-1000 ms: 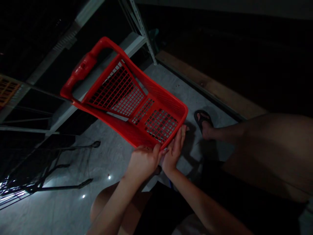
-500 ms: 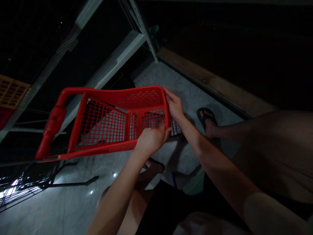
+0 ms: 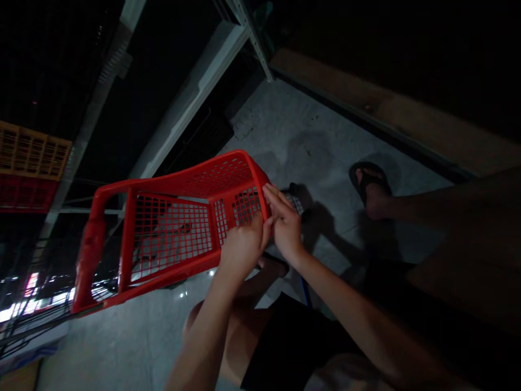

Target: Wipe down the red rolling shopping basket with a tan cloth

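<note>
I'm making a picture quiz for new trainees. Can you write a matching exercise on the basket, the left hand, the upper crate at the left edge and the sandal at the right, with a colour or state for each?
Column one:
1. basket
2. left hand
3. upper crate
4. sandal

Column two:
A. orange-yellow
B. dark, worn on a foot
C. red, with mesh panels
D. thumb at the rim, gripping

Pairs: 1-C, 2-D, 3-A, 4-B

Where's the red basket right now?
The red basket is left of centre in the head view, with the left hand and right hand at its handleless end.
</note>
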